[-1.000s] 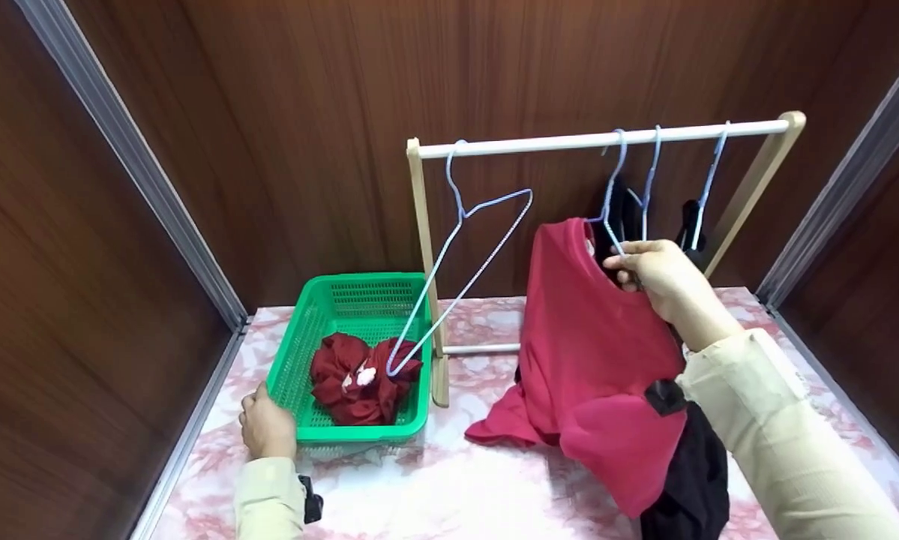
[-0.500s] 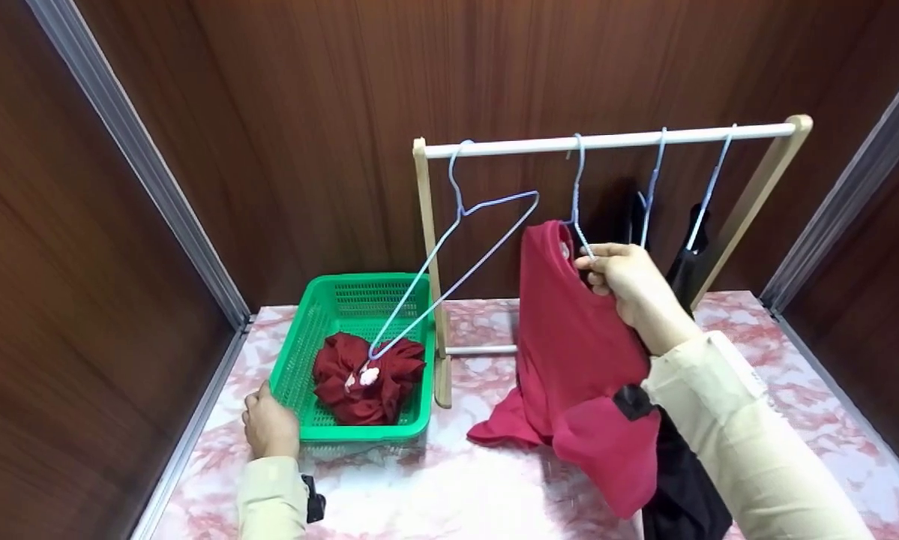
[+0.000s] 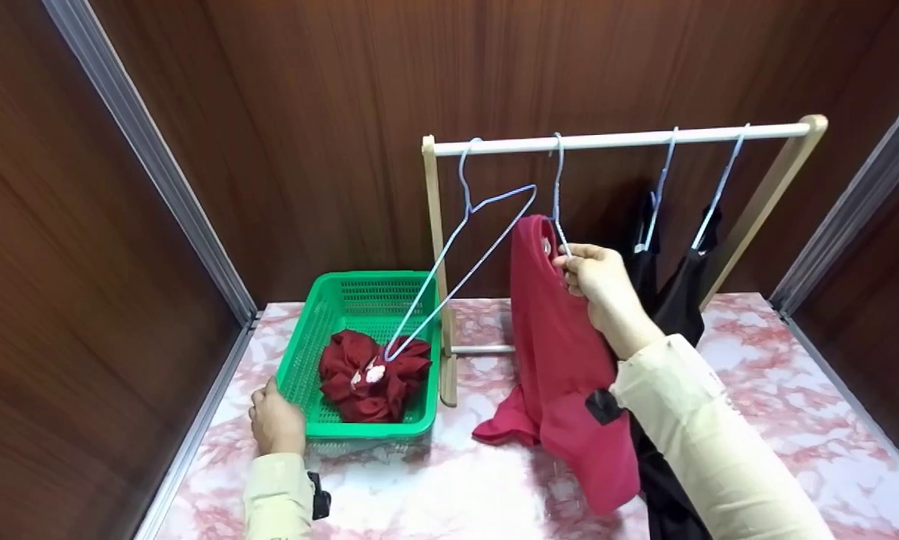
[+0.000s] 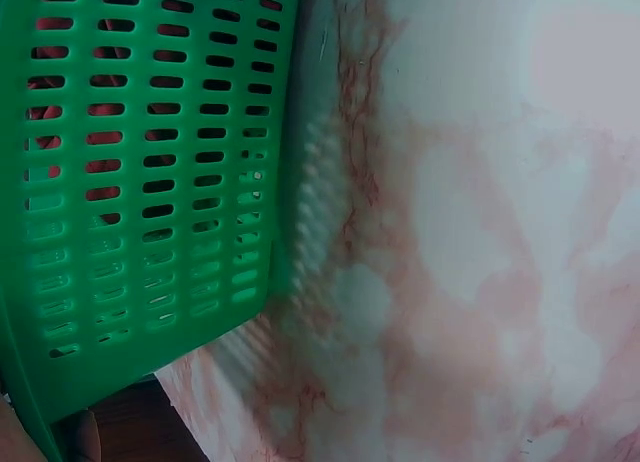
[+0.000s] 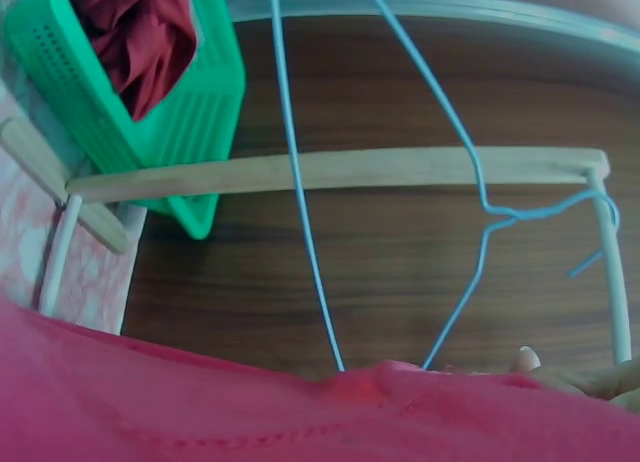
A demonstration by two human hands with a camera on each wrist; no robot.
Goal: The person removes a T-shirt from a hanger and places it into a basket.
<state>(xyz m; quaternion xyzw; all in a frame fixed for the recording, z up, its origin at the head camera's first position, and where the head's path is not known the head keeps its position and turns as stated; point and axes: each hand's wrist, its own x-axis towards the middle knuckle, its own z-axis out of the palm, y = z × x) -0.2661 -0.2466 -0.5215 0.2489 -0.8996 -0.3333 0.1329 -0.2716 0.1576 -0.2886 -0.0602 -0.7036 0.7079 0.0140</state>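
My left hand (image 3: 278, 418) grips the near left corner of a green plastic basket (image 3: 367, 430), at its rim. A crumpled dark red garment (image 3: 374, 375) with a pale patch lies inside the basket. My right hand (image 3: 597, 279) pinches one sloping arm of a blue wire hanger (image 3: 557, 180) at the neckline of a pinkish-red shirt (image 3: 554, 345). That shirt hangs from the rail on this hanger, its lower part touching the table. In the right wrist view, the shirt (image 5: 250, 412) fills the bottom and hides most of the hand.
A bare blue hanger (image 3: 468, 213) hangs from the left end of the rack's white rail (image 3: 614, 140), its low corner over the basket. Two black garments (image 3: 681, 292) hang at the right. Wooden posts (image 3: 764, 210) hold the rail. Brown panels surround the marbled table (image 3: 449, 480).
My right hand has slid the hanger with the pinkish-red shirt leftward along the rail, away from the black garments, which show more now. My left hand stays on the basket.
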